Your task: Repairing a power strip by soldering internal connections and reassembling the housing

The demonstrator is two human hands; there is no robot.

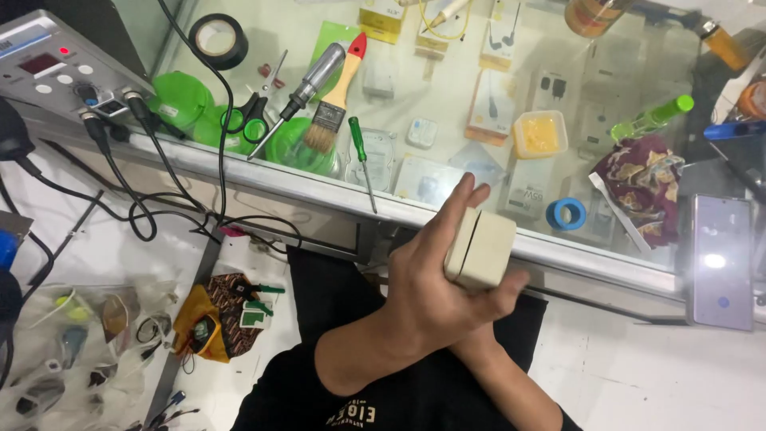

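Left hand point(427, 299) in a tight grip around a cream box point(480, 249), right hand point(471, 345) hidden beneath, grip unclear, above the glass desk point(447, 104).

The left hand point(435, 283) covers the near faces of the cream box point(481, 249), and the right hand lies behind that forearm, so only its wrist shows and its grip cannot be read. At twelve o'clock the amber jar point(592, 14) is cut by the top edge; at nine o'clock the dark rounded object point(11, 132) runs off the frame. The packages point(491, 104) under the desk's glass top point(239, 172) are hazy, perhaps chargers. At three o'clock, glare washes out the phone point(722, 262) screen.
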